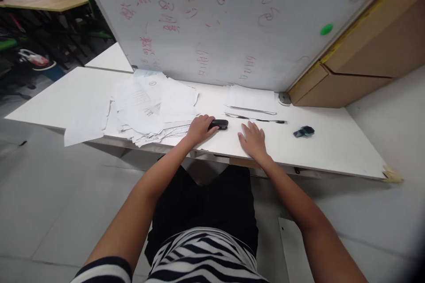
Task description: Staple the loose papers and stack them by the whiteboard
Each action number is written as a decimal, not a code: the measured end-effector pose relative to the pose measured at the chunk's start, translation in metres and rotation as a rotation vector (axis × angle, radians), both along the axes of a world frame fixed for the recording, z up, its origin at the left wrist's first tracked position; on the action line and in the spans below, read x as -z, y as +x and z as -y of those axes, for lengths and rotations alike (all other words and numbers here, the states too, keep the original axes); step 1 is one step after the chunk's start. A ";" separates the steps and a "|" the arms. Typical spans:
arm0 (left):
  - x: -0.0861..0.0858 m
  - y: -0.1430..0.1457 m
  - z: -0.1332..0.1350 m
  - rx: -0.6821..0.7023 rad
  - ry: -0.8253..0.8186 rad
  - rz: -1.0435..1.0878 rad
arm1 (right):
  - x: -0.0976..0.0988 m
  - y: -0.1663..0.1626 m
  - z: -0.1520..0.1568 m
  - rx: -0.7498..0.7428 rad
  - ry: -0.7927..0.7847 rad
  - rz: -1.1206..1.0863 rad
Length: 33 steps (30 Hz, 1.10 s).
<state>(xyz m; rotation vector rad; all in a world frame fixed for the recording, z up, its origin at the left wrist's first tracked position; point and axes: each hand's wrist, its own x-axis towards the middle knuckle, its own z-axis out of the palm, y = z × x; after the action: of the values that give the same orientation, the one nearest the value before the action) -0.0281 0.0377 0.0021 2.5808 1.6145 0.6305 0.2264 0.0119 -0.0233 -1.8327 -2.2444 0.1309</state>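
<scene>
My left hand (199, 128) rests on the white table (332, 150) with its fingers curled over the near end of a small black stapler-like object (221, 124). My right hand (253, 139) lies flat on the table a little to the right, fingers spread and holding nothing. A loose heap of white papers (149, 106) spreads just left of my left hand. Beyond my right hand lies a thin dark pen-like strip (259, 119) and a small stack of sheets (250, 98).
A small dark blue object (303, 131) sits on the table to the right. A whiteboard (215, 17) with red writing and coloured magnets stands at the table's back edge. Cardboard boxes (365, 53) lean at the back right. The table's right corner (392, 176) is chipped.
</scene>
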 end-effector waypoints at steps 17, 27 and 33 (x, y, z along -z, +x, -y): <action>-0.017 -0.021 0.006 -0.135 0.158 0.133 | -0.011 -0.004 0.001 0.008 -0.090 0.048; -0.002 -0.075 -0.007 -0.567 -0.266 -0.085 | -0.010 -0.004 0.001 0.007 -0.060 0.055; 0.007 -0.071 -0.002 -0.612 -0.092 0.067 | -0.006 -0.002 0.001 -0.003 -0.040 0.035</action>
<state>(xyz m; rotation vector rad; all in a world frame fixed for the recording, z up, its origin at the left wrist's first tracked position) -0.0991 0.0396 -0.0047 1.9564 2.3517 0.6296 0.2241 0.0105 -0.0175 -1.8657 -2.2847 0.1461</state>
